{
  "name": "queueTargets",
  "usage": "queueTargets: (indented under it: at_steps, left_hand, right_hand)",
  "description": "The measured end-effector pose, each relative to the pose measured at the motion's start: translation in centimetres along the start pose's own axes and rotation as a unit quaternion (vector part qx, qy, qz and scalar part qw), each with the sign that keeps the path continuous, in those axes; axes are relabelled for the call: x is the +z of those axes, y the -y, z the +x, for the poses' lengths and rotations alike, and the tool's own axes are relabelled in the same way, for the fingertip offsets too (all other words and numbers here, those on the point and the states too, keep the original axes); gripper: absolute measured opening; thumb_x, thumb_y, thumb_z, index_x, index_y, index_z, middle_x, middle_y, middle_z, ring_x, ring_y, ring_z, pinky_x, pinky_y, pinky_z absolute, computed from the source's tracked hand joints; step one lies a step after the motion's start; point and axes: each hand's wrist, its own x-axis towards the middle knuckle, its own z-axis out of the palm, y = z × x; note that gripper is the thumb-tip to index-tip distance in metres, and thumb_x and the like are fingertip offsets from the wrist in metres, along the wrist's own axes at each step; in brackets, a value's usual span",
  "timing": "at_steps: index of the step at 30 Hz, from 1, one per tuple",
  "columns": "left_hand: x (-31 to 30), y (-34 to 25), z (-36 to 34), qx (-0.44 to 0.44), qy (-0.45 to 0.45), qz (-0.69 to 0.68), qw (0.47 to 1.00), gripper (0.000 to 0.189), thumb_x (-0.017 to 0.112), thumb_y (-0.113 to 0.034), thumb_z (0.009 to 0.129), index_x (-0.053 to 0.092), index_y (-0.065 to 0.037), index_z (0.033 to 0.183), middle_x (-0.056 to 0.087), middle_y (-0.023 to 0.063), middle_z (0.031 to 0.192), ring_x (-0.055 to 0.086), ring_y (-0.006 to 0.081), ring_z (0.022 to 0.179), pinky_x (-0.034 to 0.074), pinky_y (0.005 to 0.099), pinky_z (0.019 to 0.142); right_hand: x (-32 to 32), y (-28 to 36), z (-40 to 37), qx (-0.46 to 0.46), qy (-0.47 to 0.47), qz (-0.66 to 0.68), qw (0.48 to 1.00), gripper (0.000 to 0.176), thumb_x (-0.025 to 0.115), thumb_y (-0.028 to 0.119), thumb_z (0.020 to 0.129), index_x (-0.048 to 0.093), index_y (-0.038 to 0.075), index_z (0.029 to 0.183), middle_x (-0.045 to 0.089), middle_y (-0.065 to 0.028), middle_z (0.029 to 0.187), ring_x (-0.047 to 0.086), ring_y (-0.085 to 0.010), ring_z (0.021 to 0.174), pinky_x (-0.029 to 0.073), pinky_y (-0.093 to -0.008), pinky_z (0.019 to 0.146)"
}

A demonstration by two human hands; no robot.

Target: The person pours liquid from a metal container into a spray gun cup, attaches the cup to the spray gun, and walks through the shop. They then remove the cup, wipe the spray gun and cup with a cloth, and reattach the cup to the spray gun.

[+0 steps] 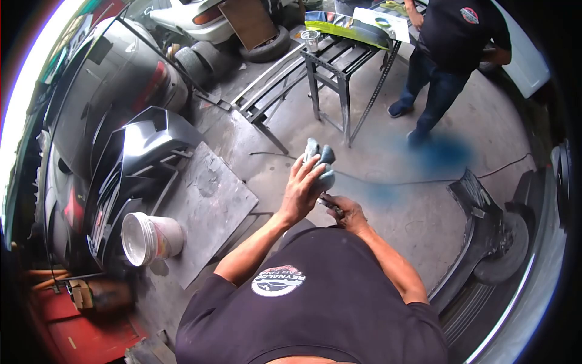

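A bunched grey-blue cloth (321, 162) is held up in front of my body by my left hand (298, 189), whose fingers press against its left side. Just below and to the right, my right hand (347, 213) is wrapped round a small metallic tool (327, 202), mostly covered by the fingers, so its shape is hard to make out. The tool's end sits close under the cloth. A thin dark hose or cable (412, 183) runs across the floor beyond my hands.
A grey board (212, 203) and a white bucket (145, 239) are at the left, beside a dark bumper (151, 142). Ahead stands a metal stand (342, 79) bearing a yellow-green part (345, 31). A person (445, 60) stands ahead right. Car parts (485, 230) lie at right.
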Motion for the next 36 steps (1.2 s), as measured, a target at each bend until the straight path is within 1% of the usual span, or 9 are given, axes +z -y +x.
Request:
queueTargets:
  at_steps: [3, 7, 11, 13, 17, 21, 27, 33, 36]
  left_hand:
    - [1.8, -0.8, -0.8, 0.047, -0.075, 0.043, 0.995, 0.048, 0.080, -0.006, 0.086, 0.071, -0.012, 0.133, 0.063, 0.0123, 0.150, 0.049, 0.0418, 0.146, 0.037, 0.0621, 0.120]
    - [0.0, -1.0, 0.4, 0.005, -0.004, -0.037, 0.999, 0.045, 0.078, -0.007, 0.089, 0.072, -0.009, 0.133, 0.057, 0.0168, 0.156, 0.045, 0.0440, 0.149, 0.040, 0.0516, 0.120]
    - [0.1, 0.7, 2.1, -0.161, -0.042, -0.243, 0.956, 0.026, 0.063, -0.011, 0.106, 0.071, -0.004, 0.130, 0.072, 0.0127, 0.130, 0.067, 0.0276, 0.120, 0.052, 0.0363, 0.103]
    - [-0.1, 2.3, 2.0, -0.287, -0.058, -0.360, 0.886, 0.029, 0.060, -0.020, 0.112, 0.072, 0.001, 0.126, 0.076, 0.0006, 0.106, 0.069, 0.0100, 0.097, 0.054, 0.0263, 0.086]
    - [-2.0, 2.9, 2.0, -0.291, -0.115, -0.520, 0.795, 0.036, 0.060, -0.032, 0.112, 0.073, 0.000, 0.126, 0.077, 0.0028, 0.110, 0.070, 0.0108, 0.099, 0.054, 0.0272, 0.092]
    - [-1.9, -0.4, 1.8, -0.179, 0.005, -0.290, 0.940, 0.025, 0.071, -0.019, 0.105, 0.077, -0.002, 0.122, 0.072, 0.0119, 0.131, 0.067, 0.0203, 0.122, 0.050, 0.0345, 0.107]
    - [0.0, 0.6, 1.9, -0.255, -0.073, -0.280, 0.922, 0.013, 0.067, -0.008, 0.106, 0.076, -0.001, 0.112, 0.075, 0.0021, 0.102, 0.065, 0.0084, 0.094, 0.052, 0.0256, 0.084]
    - [-0.8, 3.4, 0.7, -0.302, -0.152, -0.522, 0.783, 0.022, 0.061, -0.017, 0.111, 0.074, -0.001, 0.119, 0.075, 0.0032, 0.109, 0.067, 0.0101, 0.099, 0.053, 0.0274, 0.090]
    - [-1.8, 1.0, 0.4, -0.234, -0.024, -0.330, 0.914, 0.025, 0.069, -0.018, 0.104, 0.073, 0.000, 0.122, 0.071, 0.0110, 0.130, 0.064, 0.0175, 0.122, 0.050, 0.0331, 0.104]
  right_hand:
    - [-0.3, 0.2, -0.4, -0.057, -0.060, 0.007, 0.997, 0.049, 0.074, 0.003, 0.091, 0.070, 0.018, 0.138, 0.074, -0.0146, 0.115, 0.072, -0.0359, 0.105, 0.058, -0.0445, 0.088]
    - [0.1, -2.9, -0.7, -0.079, -0.065, -0.063, 0.993, 0.042, 0.075, 0.005, 0.088, 0.071, 0.011, 0.130, 0.073, -0.0130, 0.110, 0.070, -0.0378, 0.100, 0.057, -0.0456, 0.084]
    - [-0.8, 0.1, -0.5, -0.054, -0.064, -0.154, 0.984, 0.043, 0.077, 0.010, 0.087, 0.072, 0.011, 0.129, 0.074, -0.0123, 0.112, 0.071, -0.0366, 0.103, 0.059, -0.0446, 0.085]
    - [-0.9, 0.2, -0.3, -0.054, -0.062, -0.157, 0.984, 0.041, 0.075, 0.010, 0.088, 0.072, 0.012, 0.130, 0.074, -0.0110, 0.113, 0.071, -0.0360, 0.104, 0.060, -0.0449, 0.086]
    - [-1.0, -0.6, -0.1, -0.044, -0.059, -0.172, 0.982, 0.043, 0.070, 0.005, 0.088, 0.072, 0.012, 0.130, 0.074, -0.0095, 0.114, 0.071, -0.0350, 0.104, 0.060, -0.0451, 0.085]
    - [-1.2, 0.1, -0.1, -0.062, -0.044, -0.188, 0.979, 0.050, 0.066, 0.001, 0.085, 0.072, 0.015, 0.133, 0.074, -0.0087, 0.112, 0.071, -0.0344, 0.104, 0.061, -0.0447, 0.084]
    - [-0.8, -0.4, -0.4, -0.059, -0.047, -0.174, 0.982, 0.059, 0.067, 0.000, 0.083, 0.070, 0.018, 0.139, 0.073, -0.0075, 0.109, 0.071, -0.0333, 0.103, 0.061, -0.0454, 0.082]
    - [-1.7, 0.8, 0.1, -0.049, -0.060, -0.254, 0.964, 0.052, 0.068, -0.006, 0.076, 0.072, 0.016, 0.124, 0.071, -0.0062, 0.112, 0.070, -0.0320, 0.106, 0.062, -0.0461, 0.082]
    - [-1.7, 0.7, 0.0, -0.052, -0.055, -0.267, 0.961, 0.053, 0.069, -0.007, 0.074, 0.072, 0.017, 0.121, 0.070, -0.0055, 0.112, 0.070, -0.0316, 0.106, 0.062, -0.0462, 0.080]
